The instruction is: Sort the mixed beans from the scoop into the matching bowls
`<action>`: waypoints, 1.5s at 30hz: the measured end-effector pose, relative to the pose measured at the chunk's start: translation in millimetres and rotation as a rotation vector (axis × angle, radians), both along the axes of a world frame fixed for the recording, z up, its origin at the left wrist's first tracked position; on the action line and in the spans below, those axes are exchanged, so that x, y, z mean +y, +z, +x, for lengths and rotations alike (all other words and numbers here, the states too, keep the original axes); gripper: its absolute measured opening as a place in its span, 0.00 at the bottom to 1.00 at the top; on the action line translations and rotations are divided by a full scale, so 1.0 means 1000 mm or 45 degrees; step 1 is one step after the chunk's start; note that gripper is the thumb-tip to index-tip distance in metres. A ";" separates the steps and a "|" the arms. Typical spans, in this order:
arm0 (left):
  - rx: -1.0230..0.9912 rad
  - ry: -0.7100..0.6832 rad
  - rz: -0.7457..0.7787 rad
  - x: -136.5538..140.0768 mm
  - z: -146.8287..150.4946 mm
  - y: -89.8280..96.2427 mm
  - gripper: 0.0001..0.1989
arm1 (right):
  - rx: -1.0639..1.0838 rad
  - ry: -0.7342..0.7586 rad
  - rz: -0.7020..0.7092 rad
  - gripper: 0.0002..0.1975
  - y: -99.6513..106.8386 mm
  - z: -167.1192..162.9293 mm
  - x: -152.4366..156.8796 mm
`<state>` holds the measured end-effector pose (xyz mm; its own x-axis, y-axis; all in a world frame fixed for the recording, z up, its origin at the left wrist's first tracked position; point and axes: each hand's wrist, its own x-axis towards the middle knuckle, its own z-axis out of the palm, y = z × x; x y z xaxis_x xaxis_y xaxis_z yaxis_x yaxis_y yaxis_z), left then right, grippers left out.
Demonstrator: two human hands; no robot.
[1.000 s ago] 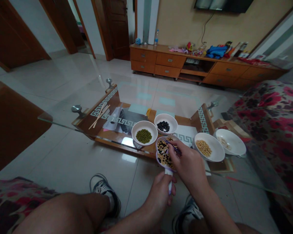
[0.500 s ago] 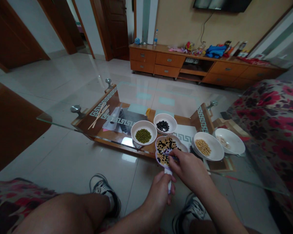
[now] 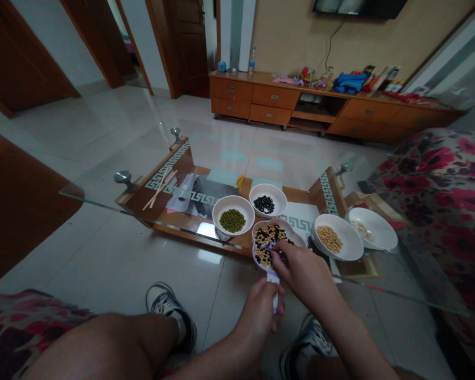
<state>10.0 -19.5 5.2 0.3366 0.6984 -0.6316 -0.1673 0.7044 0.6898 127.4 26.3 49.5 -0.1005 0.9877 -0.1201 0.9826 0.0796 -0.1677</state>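
My left hand (image 3: 257, 302) is closed around the white handle (image 3: 273, 278) of a lilac-rimmed, scalloped pan (image 3: 297, 237) at the glass table's front edge. Mixed black and yellow beans (image 3: 269, 232) cover its bottom. Over the pan, my right hand (image 3: 301, 266) pinches a small purple tool (image 3: 268, 247) whose tip is among the beans; its exact kind is unclear. Behind the pan stand a white bowl of green beans (image 3: 231, 220) and another of black beans (image 3: 264, 204). To the right is a bowl of yellow beans (image 3: 329, 238).
Another white bowl (image 3: 382, 229) with pale bits stands at the far right. Chopsticks (image 3: 160, 190) lie on the left of the glass table (image 3: 98, 158). Papers (image 3: 186, 196) show beneath the glass. My shoes (image 3: 168, 306) are on the floor below.
My right hand has shifted very slightly at the pan, still pinching the purple tool. My left hand keeps its hold on the handle; the bowls have not moved.
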 end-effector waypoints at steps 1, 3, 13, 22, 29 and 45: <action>0.004 -0.004 -0.008 0.000 0.000 0.000 0.12 | 0.000 0.000 0.005 0.10 -0.001 0.000 0.000; 0.011 -0.008 -0.016 0.001 0.000 0.000 0.12 | -0.003 0.000 0.009 0.10 -0.002 0.000 0.000; 0.015 0.000 -0.009 0.000 0.000 0.000 0.12 | -0.012 -0.011 0.005 0.12 -0.002 -0.001 0.002; -0.003 -0.006 0.000 0.000 0.000 0.000 0.12 | 0.004 -0.002 0.003 0.12 -0.002 -0.001 0.001; 0.000 0.014 -0.002 0.001 0.000 -0.001 0.14 | -0.003 0.005 0.004 0.12 -0.002 -0.001 0.001; 0.006 -0.001 -0.001 0.000 -0.001 0.001 0.13 | 0.014 0.002 0.015 0.11 -0.003 0.001 0.000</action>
